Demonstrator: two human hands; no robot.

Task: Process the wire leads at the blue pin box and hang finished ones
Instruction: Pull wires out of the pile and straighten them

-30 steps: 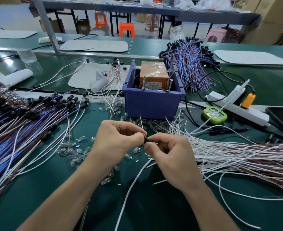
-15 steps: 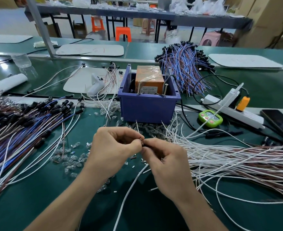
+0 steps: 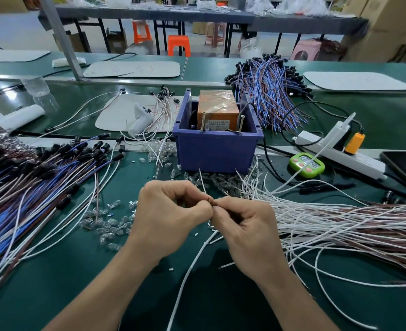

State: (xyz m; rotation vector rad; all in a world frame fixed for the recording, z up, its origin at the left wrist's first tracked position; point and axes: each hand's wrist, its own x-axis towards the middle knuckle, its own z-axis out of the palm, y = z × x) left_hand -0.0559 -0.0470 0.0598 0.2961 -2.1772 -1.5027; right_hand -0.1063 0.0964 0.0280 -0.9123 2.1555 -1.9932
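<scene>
My left hand (image 3: 171,216) and my right hand (image 3: 245,232) meet fingertip to fingertip in front of the blue pin box (image 3: 215,149). Both pinch the bare end of one white wire lead (image 3: 190,266), which trails down toward me across the green mat. A thin lead sticks up between the fingertips. The box holds an orange block (image 3: 217,108) with two upright screws at its front. Unprocessed white and brown leads (image 3: 340,225) fan out on the right. Leads with black caps (image 3: 42,173) lie heaped on the left.
Small clear bulbs (image 3: 106,223) and cut white sleeve bits litter the mat around my hands. A green timer (image 3: 306,164), a white power strip (image 3: 340,154) and a dark phone (image 3: 405,168) sit to the right. Another blue-brown bundle (image 3: 266,91) lies behind the box.
My hands have stayed pinched together on the lead, working its tip; the view has shifted slightly and the hands sit a little lower in the frame.
</scene>
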